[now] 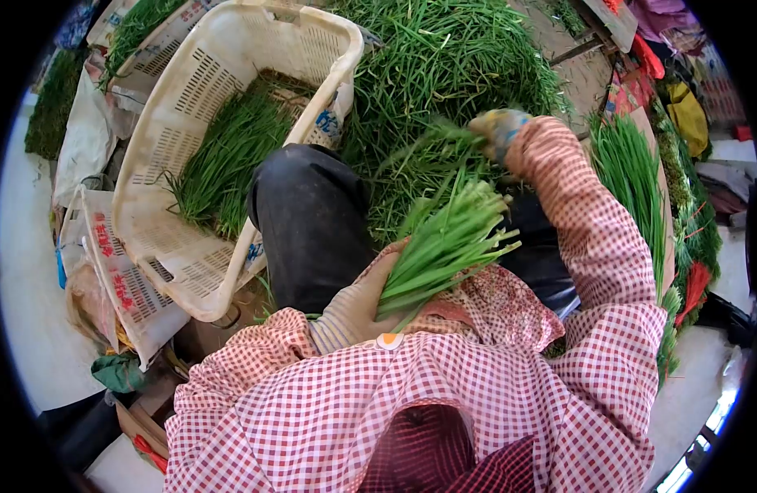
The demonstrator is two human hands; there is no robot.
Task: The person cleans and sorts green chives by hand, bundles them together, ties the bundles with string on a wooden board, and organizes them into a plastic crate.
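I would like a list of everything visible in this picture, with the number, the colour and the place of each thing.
Plastic basket: one, off-white, upper left
Basket stalks: one heap, green, inside it
Loose pile: one, green stalks, top centre
Held bunch: one, green with paler ends, in the left hand
Side stalks: one group, green, right
Lettered container: one, white with red marks, left
Yellow item: one, upper right
Dark green item: one, lower left
Edge clutter: uncountable, mixed colours, both sides
Checked garment: one, red and white, on the person
Left hand: one, pale glove, centre
Right hand: one, multicoloured glove, blurred, above the bunch
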